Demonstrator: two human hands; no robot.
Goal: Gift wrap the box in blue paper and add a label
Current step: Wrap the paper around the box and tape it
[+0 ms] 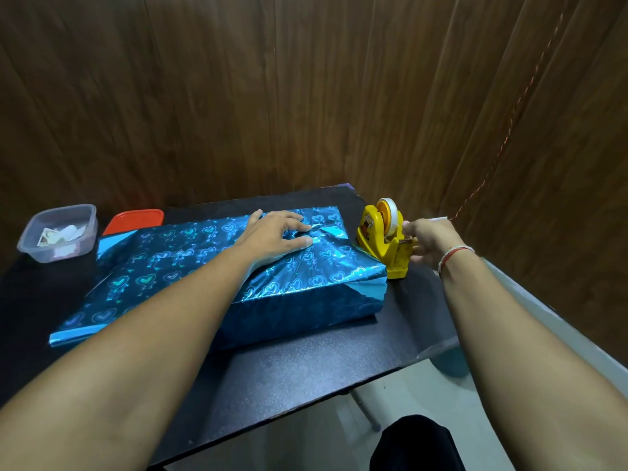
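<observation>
Left hand: your left hand (278, 237) lies spread on top of the box (238, 277), fingertips pinning the folded flap of blue paper (326, 232) at the far right end.
Right hand: your right hand (430, 244) reaches to the yellow tape dispenser (385, 239) just right of the box, fingers curled at the cutter; whether it pinches tape yet, you cannot tell.
Box: sits mid-worktop (306, 365), wrapped, its left end still loose.
Risk: ease the left fingers and the glossy flap likely springs open. Pull tape hard and the light dispenser may slide or tip.
Label: possibly in the clear tub (59, 232), far left.
</observation>
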